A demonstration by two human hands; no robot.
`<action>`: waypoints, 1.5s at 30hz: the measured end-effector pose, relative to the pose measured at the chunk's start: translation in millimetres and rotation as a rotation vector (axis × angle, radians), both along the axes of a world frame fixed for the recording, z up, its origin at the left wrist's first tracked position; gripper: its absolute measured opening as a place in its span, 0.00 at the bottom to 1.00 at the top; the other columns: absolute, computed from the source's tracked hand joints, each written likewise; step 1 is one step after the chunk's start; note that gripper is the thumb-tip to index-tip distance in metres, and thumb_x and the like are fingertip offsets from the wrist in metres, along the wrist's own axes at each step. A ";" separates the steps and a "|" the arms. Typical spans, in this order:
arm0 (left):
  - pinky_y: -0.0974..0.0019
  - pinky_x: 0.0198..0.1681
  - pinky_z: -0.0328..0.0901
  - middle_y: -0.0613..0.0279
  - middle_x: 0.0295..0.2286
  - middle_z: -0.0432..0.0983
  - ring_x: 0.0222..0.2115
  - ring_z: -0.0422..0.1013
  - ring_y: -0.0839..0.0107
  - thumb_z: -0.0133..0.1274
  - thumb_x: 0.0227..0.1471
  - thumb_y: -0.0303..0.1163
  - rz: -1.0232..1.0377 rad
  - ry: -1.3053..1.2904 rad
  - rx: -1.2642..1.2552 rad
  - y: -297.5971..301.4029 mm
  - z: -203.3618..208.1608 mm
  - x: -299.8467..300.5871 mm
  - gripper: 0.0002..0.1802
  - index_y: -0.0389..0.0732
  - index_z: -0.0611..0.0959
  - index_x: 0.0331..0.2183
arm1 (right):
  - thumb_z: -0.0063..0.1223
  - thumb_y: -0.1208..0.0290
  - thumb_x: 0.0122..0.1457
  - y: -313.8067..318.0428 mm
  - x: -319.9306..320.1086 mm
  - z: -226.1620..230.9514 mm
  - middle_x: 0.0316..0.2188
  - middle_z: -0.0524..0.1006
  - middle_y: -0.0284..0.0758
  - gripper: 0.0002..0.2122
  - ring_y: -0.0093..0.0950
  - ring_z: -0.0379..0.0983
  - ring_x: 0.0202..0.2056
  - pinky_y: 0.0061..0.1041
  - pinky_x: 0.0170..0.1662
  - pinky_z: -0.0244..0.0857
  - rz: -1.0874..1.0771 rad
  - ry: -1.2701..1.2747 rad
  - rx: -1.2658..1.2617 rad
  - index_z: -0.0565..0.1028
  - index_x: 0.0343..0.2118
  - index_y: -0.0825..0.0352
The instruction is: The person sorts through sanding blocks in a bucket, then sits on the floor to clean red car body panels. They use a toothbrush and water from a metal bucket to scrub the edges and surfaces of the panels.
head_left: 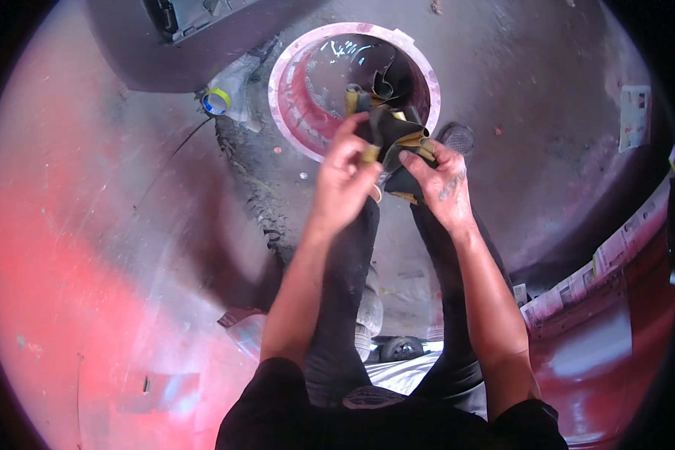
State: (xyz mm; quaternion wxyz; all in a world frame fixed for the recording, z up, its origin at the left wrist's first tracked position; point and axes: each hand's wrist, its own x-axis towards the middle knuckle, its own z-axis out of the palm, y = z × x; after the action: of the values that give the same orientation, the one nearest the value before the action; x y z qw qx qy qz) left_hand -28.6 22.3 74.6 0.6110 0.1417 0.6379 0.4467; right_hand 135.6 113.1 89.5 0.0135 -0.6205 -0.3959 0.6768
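Observation:
Between my hands is a bunch of creased, curled sandpaper sheets (394,133), black on one face and yellowish tan on the other. My right hand (444,184) grips the bunch from the right, thumb on top. On the opposite side, my left hand (343,180) pinches a folded edge of the sheets; its fingertips are partly hidden and slightly blurred. The bunch overlaps the near rim of a round bucket (276,94) with a pink-stained rim and wall. Liquid with bright reflections shows inside it. More curled dark pieces appear within the bucket's opening, behind the bunch.
Left of the bucket, a blue and yellow tape roll (216,102) lies by crumpled clear plastic (240,90). A large dark panel (135,56) stands at the far left. Newspaper strips (630,232) edge a glossy red panel (600,360) on the right. My legs straddle the near floor.

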 end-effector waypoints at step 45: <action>0.51 0.41 0.75 0.44 0.39 0.78 0.36 0.78 0.55 0.45 0.63 0.35 0.369 -0.531 -0.176 2.8 -18.7 -74.6 0.26 0.30 0.72 0.58 | 0.60 0.68 0.63 0.4 11.8 -12.8 0.26 0.78 0.31 0.11 0.18 0.70 0.29 0.24 0.35 0.66 0.024 0.014 0.097 0.82 0.41 0.71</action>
State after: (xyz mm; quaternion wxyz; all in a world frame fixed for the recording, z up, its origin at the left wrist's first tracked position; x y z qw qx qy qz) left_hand -103.3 25.1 55.9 0.6747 -0.1508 0.5077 0.5141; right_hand 147.4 113.5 76.8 0.0381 -0.6096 -0.4355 0.6613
